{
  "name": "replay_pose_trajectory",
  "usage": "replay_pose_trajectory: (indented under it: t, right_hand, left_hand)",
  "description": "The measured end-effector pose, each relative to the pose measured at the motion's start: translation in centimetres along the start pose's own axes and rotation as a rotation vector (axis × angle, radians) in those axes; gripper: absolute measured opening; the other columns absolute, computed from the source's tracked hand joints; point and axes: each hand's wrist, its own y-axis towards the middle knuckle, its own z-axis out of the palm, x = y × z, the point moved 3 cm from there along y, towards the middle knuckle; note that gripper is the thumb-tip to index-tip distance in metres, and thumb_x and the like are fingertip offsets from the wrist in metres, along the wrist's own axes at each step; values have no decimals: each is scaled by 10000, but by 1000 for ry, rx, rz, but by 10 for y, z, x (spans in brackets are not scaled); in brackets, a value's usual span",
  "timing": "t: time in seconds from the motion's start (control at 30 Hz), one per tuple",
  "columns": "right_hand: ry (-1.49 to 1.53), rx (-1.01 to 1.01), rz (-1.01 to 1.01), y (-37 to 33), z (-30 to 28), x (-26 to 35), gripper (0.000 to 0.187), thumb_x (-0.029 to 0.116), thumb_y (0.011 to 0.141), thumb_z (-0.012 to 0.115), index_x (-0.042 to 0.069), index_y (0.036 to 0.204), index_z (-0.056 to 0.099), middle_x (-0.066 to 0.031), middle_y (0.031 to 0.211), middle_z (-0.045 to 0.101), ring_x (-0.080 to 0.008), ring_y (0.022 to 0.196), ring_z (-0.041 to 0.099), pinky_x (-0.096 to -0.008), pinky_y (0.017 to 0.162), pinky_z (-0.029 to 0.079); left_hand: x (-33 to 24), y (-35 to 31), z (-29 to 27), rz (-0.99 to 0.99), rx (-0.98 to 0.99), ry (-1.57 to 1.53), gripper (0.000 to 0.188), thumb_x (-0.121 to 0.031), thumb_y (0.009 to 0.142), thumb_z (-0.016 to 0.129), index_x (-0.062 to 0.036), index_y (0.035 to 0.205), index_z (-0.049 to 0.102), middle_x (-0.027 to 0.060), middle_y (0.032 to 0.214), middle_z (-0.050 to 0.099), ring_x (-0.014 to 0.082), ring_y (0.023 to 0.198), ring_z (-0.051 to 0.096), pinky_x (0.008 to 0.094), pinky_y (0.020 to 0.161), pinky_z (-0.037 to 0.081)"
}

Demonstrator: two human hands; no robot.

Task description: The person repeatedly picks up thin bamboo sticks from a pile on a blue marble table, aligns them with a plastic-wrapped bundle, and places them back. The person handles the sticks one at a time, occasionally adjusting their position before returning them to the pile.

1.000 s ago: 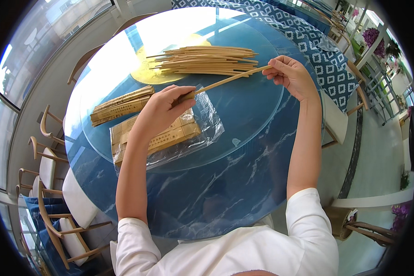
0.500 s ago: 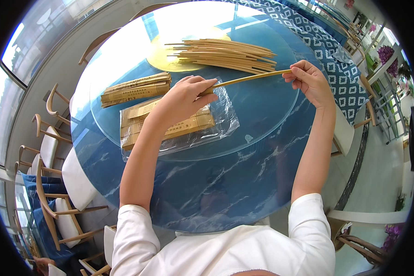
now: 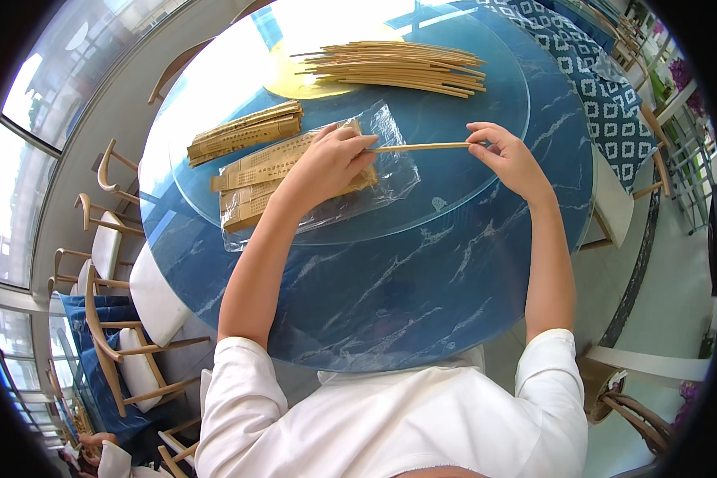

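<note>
Pale wooden chopsticks [image 3: 422, 146] are held level between my two hands, and I cannot tell whether it is one stick or a pair. My left hand [image 3: 332, 163] closes on their left end, which its fingers hide. At the right end my right hand [image 3: 508, 159] pinches them with thumb and fingertips. Beneath my left hand lie printed brown paper sleeves [image 3: 247, 199] on a clear plastic bag [image 3: 396, 171]. Beyond it is a bundle of brown paper sleeves [image 3: 247, 131]. A loose pile of chopsticks [image 3: 398, 68] lies farther back.
Everything rests on a round glass turntable [image 3: 462, 187] over a blue marbled table [image 3: 358, 311]. A yellow disc [image 3: 283, 76] shows under the glass. Wooden chairs with white seats [image 3: 139, 370] stand to the left. A patterned blue cloth [image 3: 589, 103] hangs at the far right.
My right hand has come left and slightly lower, and less of the chopsticks shows between my hands. The printed sleeves by my left hand have shifted. The whole view has also shifted.
</note>
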Motion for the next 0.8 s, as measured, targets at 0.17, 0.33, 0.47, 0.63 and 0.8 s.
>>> replay_pose_trajectory:
  t: [0.17,0.33,0.47,0.63,0.8]
  right_hand:
    - [-215,-43,-139,-7,8,-11,155,203,1031,685,68,1082,740,-152,1589,520,-325,1410,536,-399,1042,526]
    - [-298,-166,-301,-8,18,-12,123,179,1018,694,66,1049,729,-178,1579,523,-362,1466,480,-435,1118,485]
    - [-343,-210,-377,-5,23,-18,102,181,1030,692,83,1052,713,-129,1629,474,-350,1533,400,-451,1176,458]
    - [-362,-226,-375,-7,20,-17,75,169,1033,693,98,1053,703,-104,1662,440,-345,1569,355,-459,1206,441]
    - [-378,-237,-401,-9,23,-14,60,162,1029,698,105,1046,703,-102,1665,437,-342,1576,347,-470,1200,448]
  left_hand:
    - [-13,-17,-14,-98,1,190,558,-319,1003,739,-151,1508,569,106,1451,613,269,1342,603,570,1322,134]
    - [-14,-42,-21,-139,-79,292,398,-282,998,741,-129,1355,654,78,1340,686,273,1246,657,559,1305,202]
    - [-13,-46,-15,-135,-143,296,178,-197,1015,712,-125,1177,699,40,1138,757,250,1051,728,535,1287,269]
    - [-15,-48,-7,-77,-224,337,82,-163,1002,725,-131,1073,701,12,1128,761,225,1003,740,538,1278,291]
    - [-17,-48,-2,-12,-275,424,104,-144,954,769,-151,1033,702,5,1058,693,235,1016,689,504,1218,373]
